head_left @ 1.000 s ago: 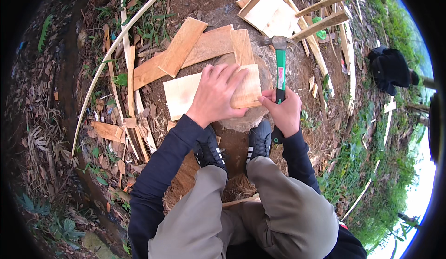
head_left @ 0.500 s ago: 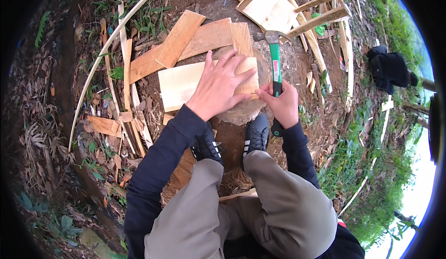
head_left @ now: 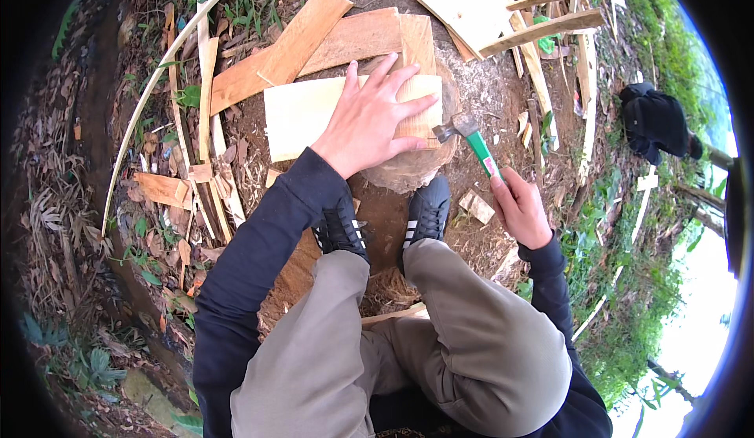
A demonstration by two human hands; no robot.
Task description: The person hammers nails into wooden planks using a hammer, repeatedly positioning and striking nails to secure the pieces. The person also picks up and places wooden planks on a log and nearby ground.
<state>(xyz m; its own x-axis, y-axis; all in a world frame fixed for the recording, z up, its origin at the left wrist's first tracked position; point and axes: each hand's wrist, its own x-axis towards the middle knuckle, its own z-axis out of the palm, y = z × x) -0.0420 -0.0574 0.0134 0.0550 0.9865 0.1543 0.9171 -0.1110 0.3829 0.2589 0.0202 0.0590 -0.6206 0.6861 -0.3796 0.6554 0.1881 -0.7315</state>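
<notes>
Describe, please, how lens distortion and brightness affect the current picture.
Head view: black corners; the long pale strip curves at left, by lens or its own bend I cannot tell; the lower-right white patch is blown out; the left hand and hammer sit in soft, even light.

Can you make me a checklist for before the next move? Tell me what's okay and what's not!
1. Left hand on the pale board: ok, spread on top of it.
2. Right hand gripping the hammer: ok, fingers closed around its handle.
3. Left thumb well away from the hammer's head: not ok, it looks close by.
4. Whole board over the stump: not ok, its left end reaches past it.
5. A nail under the hammer's head: cannot tell, too small and partly hidden.
6. Shoes away from the hammer's head: ok, there's a gap.
</notes>
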